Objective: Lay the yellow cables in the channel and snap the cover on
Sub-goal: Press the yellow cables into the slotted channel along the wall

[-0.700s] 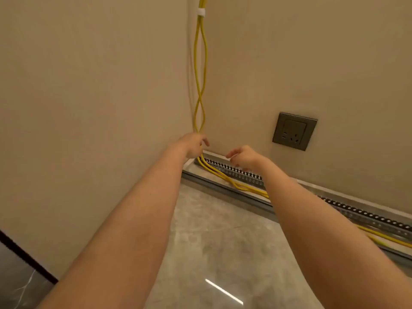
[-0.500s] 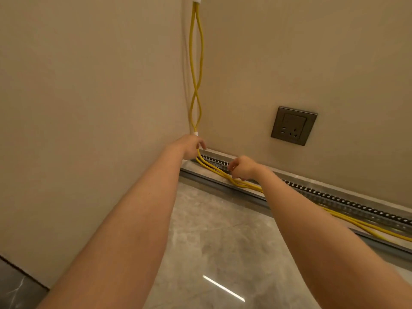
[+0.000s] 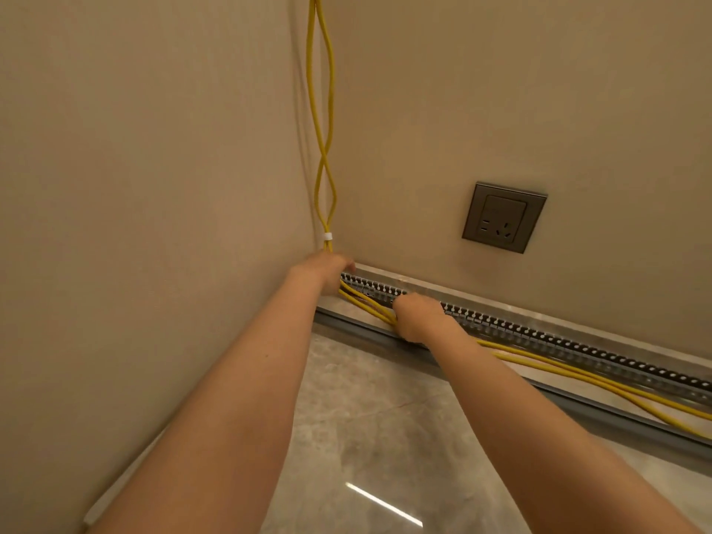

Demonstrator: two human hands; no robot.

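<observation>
Yellow cables (image 3: 323, 121) hang down the room corner, bound by a white tie (image 3: 327, 236), then bend right along the metal channel (image 3: 539, 333) at the foot of the wall. My left hand (image 3: 327, 269) is closed on the cables at the corner bend. My right hand (image 3: 418, 316) grips the cables a little further right and presses them down at the channel. Beyond it the cables (image 3: 601, 383) lie loosely along the channel's front edge. No cover is visible.
A grey wall socket (image 3: 504, 217) sits above the channel on the right wall. The left wall meets it at the corner. The grey marble floor (image 3: 385, 437) spreads below my arms.
My right hand dropped from above the channel onto the cables and closed on them. My left hand slid lower at the corner, and the view moved closer.
</observation>
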